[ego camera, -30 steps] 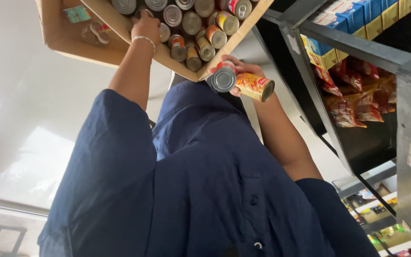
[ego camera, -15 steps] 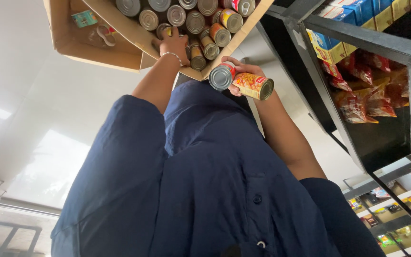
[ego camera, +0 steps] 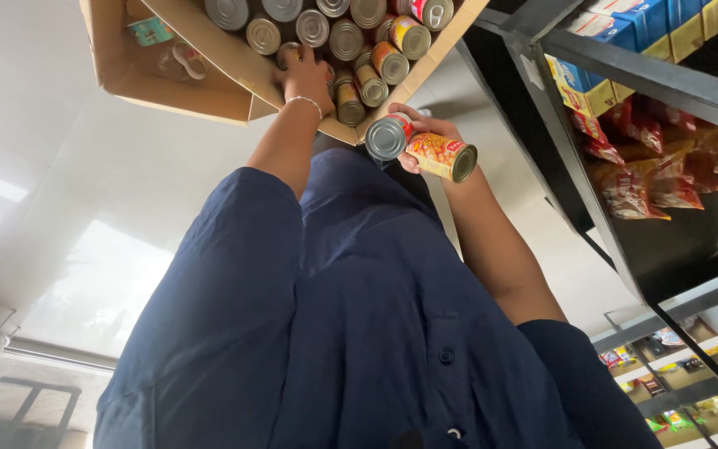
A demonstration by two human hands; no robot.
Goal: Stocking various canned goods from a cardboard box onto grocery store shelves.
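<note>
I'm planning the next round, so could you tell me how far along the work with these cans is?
Done: the right hand holds two labelled metal cans. In hand: the left hand rests on cans inside the brown cardboard box. Left: many silver-topped cans lie in that box.

Strong backlight from the white floor (ego camera: pixel 85 166), blown out at 8–9 o'clock with soft window-shaped glare patches. Dark blue shirt (ego camera: pixel 334 333) underexposed, fabric detail mostly lost. Black shelving (ego camera: pixel 666 233) at 3 o'clock sits in deep shadow, snack packets inside dim. Metal can ends in the cardboard box (ego camera: pixel 184 91) at 12 o'clock catch dull highlights. Wide-angle stretch at edges, shelf rails splay. Focus acceptable in centre, far aisle at 4–5 o'clock soft.
</note>
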